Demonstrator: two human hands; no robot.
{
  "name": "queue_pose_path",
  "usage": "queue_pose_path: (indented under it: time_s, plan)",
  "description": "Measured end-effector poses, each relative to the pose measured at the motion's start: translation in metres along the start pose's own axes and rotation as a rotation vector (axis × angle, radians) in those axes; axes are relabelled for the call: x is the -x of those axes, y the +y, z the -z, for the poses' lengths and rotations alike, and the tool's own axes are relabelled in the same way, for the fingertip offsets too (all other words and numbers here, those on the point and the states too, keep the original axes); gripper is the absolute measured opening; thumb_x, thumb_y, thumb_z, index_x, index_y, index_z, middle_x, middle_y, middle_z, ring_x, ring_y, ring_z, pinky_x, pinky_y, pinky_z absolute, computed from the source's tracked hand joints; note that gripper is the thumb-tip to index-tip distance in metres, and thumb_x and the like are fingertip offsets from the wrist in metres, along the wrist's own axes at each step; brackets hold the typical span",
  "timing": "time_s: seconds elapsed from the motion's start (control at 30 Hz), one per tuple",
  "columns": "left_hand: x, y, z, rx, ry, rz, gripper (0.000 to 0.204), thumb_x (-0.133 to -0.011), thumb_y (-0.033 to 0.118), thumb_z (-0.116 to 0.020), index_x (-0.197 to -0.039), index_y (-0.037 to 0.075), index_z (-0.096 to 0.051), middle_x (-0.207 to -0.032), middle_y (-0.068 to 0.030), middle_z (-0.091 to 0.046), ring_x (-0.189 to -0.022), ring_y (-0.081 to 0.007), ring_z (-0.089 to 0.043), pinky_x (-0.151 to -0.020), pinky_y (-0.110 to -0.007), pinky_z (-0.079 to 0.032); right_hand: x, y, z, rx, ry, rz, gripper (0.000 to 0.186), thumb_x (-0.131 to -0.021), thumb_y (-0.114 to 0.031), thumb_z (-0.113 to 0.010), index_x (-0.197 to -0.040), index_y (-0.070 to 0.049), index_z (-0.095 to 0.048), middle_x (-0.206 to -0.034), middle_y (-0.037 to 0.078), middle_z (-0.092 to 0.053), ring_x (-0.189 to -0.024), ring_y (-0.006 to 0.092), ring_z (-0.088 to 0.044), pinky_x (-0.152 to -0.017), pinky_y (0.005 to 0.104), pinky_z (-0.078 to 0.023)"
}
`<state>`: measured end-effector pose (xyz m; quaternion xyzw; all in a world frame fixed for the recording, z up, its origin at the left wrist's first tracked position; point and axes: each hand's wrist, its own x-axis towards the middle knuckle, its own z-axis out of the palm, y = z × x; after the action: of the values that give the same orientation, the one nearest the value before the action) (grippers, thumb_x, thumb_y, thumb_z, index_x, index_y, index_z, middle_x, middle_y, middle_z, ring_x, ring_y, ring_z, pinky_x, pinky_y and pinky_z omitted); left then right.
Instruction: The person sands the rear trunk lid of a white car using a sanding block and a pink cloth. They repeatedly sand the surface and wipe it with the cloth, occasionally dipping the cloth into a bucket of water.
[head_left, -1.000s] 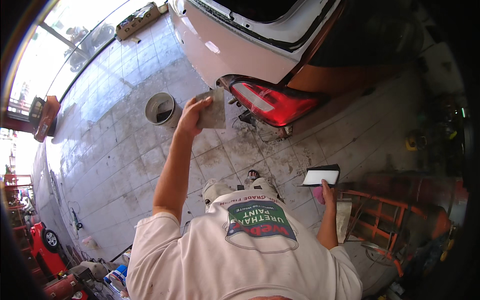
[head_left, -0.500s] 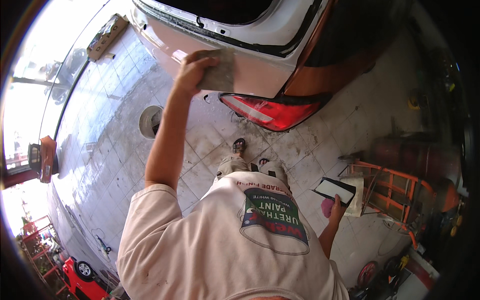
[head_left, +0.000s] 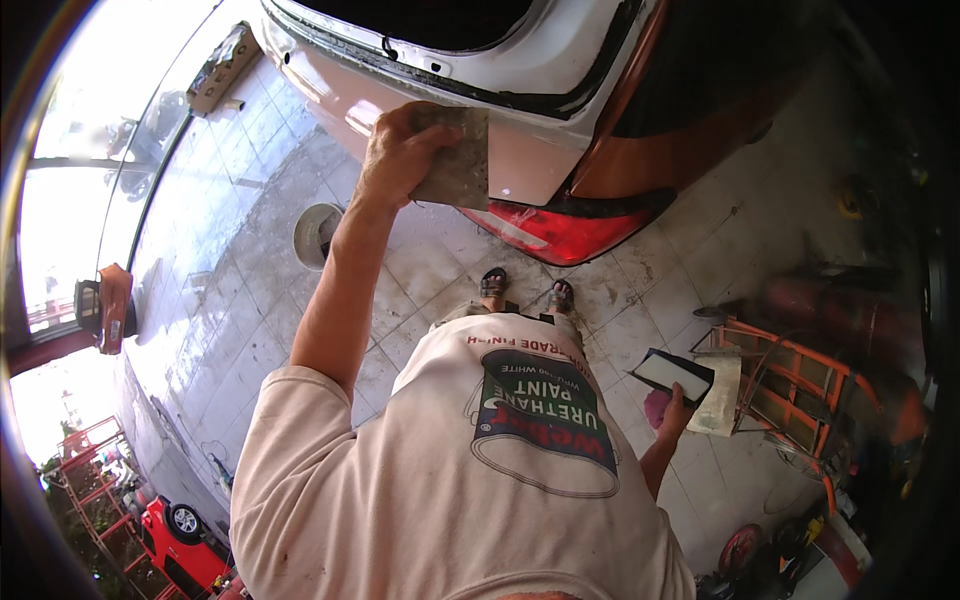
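Note:
My left hand is closed on the edge of a grey-brown sheet that looks like sandpaper. The sheet is in front of the pale rear panel of a car, and its lower edge overlaps the inner end of the red tail light. Whether it touches the panel all over cannot be told. Low on the right, my right hand grips a white rectangular block with a black sheet around it. A pink cloth or sponge shows beside those fingers.
Left of my legs, a pale bucket with something dark inside stands on the tiled floor. An orange metal frame is at the right, with a pale flat piece beside it. A cardboard box lies far left.
My left hand has brought the sheet rightward and nearer across the panel, covering the tail light's inner end. My feet show side by side now. The right hand keeps its hold.

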<state>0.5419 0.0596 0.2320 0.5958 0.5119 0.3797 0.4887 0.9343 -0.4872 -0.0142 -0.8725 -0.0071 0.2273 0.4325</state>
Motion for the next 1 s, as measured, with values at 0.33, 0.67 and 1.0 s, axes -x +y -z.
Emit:
queue_pose_path:
  time_s: [0.33, 0.67, 1.0]
  plan:
    - [0.013, 0.002, -0.015, 0.264, 0.030, 0.221, 0.037, -0.087, -0.001, -0.080, -0.123, -0.009, -0.073, -0.109, -0.0168, -0.079, -0.088, -0.0232, -0.077, -0.084, -0.034, -0.067, -0.075, -0.029, -0.001, 0.166, -0.042, 0.016, 0.077, -0.093, -0.032, -0.086, -0.151, 0.009, -0.056, -0.145, 0.023, -0.068, -0.128, 0.0350, -0.068, -0.111, 0.0444, -0.053]
    - [0.018, 0.010, -0.020, 0.231, 0.000, 0.252, 0.043, -0.085, 0.008, -0.085, -0.124, -0.007, -0.074, -0.111, -0.0146, -0.080, -0.093, -0.0232, -0.077, -0.086, -0.037, -0.066, -0.153, -0.019, 0.006, 0.105, -0.119, 0.067, 0.075, -0.091, -0.034, -0.087, -0.145, 0.011, -0.061, -0.139, 0.024, -0.071, -0.123, 0.0339, -0.070, -0.107, 0.0449, -0.054]
    - [0.023, 0.018, -0.028, 0.284, -0.026, 0.292, 0.043, -0.085, 0.007, -0.084, -0.124, -0.006, -0.074, -0.110, -0.0140, -0.080, -0.093, -0.0230, -0.078, -0.085, -0.037, -0.066, -0.162, -0.020, 0.005, 0.132, -0.138, 0.155, 0.075, -0.091, -0.031, -0.085, -0.149, 0.008, -0.058, -0.141, 0.023, -0.069, -0.124, 0.0343, -0.068, -0.107, 0.0443, -0.053]
